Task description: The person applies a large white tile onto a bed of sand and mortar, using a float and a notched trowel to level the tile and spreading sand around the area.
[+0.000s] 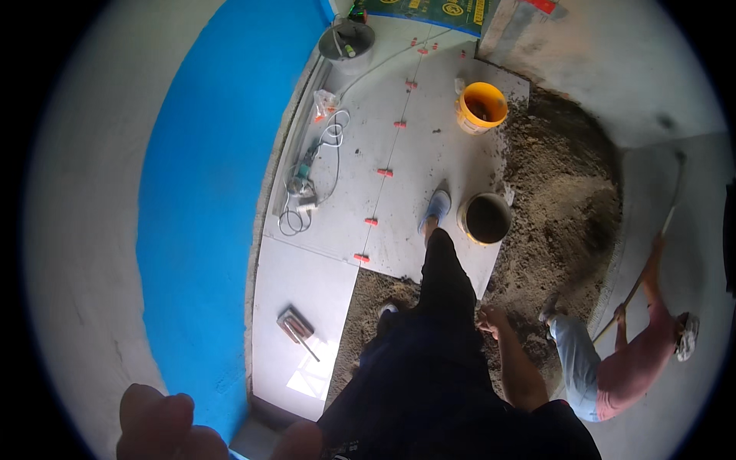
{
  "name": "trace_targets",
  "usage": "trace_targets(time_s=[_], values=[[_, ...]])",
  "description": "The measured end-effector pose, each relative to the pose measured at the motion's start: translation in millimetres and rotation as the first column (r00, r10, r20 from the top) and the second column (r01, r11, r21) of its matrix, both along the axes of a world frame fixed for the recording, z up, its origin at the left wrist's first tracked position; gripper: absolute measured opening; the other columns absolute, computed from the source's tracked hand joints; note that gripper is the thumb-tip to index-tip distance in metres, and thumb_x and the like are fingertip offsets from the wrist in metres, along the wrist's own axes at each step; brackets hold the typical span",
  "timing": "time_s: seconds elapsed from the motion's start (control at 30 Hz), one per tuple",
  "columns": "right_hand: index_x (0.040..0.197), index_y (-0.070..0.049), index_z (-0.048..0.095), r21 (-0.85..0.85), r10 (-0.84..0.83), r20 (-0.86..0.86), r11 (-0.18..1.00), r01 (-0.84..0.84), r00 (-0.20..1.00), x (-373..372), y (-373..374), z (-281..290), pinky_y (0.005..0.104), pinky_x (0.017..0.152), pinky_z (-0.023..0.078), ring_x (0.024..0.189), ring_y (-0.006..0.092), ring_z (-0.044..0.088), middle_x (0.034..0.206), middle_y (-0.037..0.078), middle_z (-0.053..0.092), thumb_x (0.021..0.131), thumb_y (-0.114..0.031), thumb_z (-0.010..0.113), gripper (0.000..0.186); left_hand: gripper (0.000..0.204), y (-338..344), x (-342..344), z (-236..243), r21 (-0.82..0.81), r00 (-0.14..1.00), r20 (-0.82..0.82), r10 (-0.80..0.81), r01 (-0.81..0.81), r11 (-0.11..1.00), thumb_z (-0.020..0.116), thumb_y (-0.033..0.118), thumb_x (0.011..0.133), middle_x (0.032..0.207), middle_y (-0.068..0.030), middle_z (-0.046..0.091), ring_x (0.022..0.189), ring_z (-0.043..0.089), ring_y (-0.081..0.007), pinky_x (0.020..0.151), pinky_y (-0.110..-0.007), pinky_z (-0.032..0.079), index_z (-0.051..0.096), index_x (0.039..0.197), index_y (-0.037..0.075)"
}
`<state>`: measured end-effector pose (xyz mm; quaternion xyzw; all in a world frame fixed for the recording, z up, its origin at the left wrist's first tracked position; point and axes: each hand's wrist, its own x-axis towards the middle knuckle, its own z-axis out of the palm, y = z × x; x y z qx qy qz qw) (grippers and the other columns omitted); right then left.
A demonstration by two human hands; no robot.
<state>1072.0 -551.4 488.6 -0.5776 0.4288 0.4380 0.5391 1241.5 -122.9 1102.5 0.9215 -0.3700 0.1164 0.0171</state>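
Close to the camera at the lower left, my left hand (165, 425) is raised with thumb and fingers apart, and nothing shows between them. My right hand (492, 319) hangs beside my dark-clothed leg, above the edge of the sand-mortar bed (563, 199). Its fingers look loosely bent and apart, with nothing visible in them. A flat brown rectangular block (297, 326) with a pale rod across it lies on the large grey tile (287, 268), beyond my left hand. My shoe (438, 205) is on the tiled floor, next to a bucket of dark grey material (488, 219).
A yellow bucket (481, 107) stands farther off. Red levelling wedges (385, 172) follow the tile joint. A corded power tool (300, 186) and grey bucket (346, 44) sit near the blue-coated wall (207, 192). At right, another person (632, 360) grips a long pole (675, 199).
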Motion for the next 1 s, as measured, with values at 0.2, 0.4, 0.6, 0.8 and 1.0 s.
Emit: trace_targets(time_s=[0.2,0.4,0.6,0.8,1.0], values=[[0.101,-0.01,0.059,-0.104,-0.116,0.125,0.986,0.13,0.985,192.6,-54.8,32.6,0.0324,0.065,0.056,0.07,0.0173,0.066,0.083,0.005,0.063,0.094,-0.031,0.062,0.023,0.051,-62.8,169.9,20.2,0.041,0.999,-0.048,0.015,-0.013,0.999,0.062,0.049,0.086,0.078,-0.0042,0.046,0.056,0.049,-0.0158,0.069,-0.045,0.058,0.061,0.102,0.0],[0.107,-0.005,0.062,-0.14,-0.132,0.232,0.976,0.168,0.964,352.1,-111.4,108.4,0.0321,0.06,0.054,0.07,0.0185,0.066,0.087,0.009,0.066,0.096,-0.03,0.057,0.028,0.046,-97.7,275.0,62.8,0.043,0.999,-0.025,0.026,-0.025,0.999,0.065,0.043,0.086,0.078,-0.0041,0.048,0.057,0.051,-0.0165,0.072,-0.047,0.058,0.059,0.101,0.0],[0.08,-0.008,0.055,-0.141,-0.194,0.251,0.962,0.234,0.949,440.9,-96.4,150.7,0.0266,0.049,0.043,0.058,0.0144,0.054,0.072,0.005,0.056,0.097,-0.022,0.054,0.022,0.041,-106.7,342.5,96.5,0.084,0.999,-0.001,0.04,-0.04,0.996,0.068,0.037,0.086,0.078,-0.004,0.05,0.059,0.053,-0.0172,0.075,-0.048,0.059,0.056,0.101,0.0],[0.074,-0.008,0.051,-0.117,-0.01,0.237,0.992,0.039,0.971,465.0,-79.7,143.0,0.0265,0.042,0.034,0.049,0.0124,0.047,0.063,0.004,0.052,0.098,-0.017,0.051,0.025,0.037,-99.3,401.7,113.9,0.08,0.997,0.009,0.074,-0.074,0.994,0.07,0.031,0.086,0.079,-0.0039,0.052,0.06,0.055,-0.0179,0.079,-0.049,0.059,0.054,0.1,0.0],[0.071,-0.01,0.044,-0.055,-0.267,0.192,0.958,0.282,0.944,499.6,-71.4,170.2,0.0274,0.042,0.031,0.05,0.0121,0.042,0.063,0.002,0.044,0.098,-0.013,0.049,0.028,0.035,-88.4,471.5,117.2,0.073,0.999,-0.014,0.051,-0.05,0.996,0.073,0.024,0.086,0.079,-0.0037,0.054,0.061,0.057,-0.0186,0.082,-0.05,0.059,0.051,0.099,0.0]])
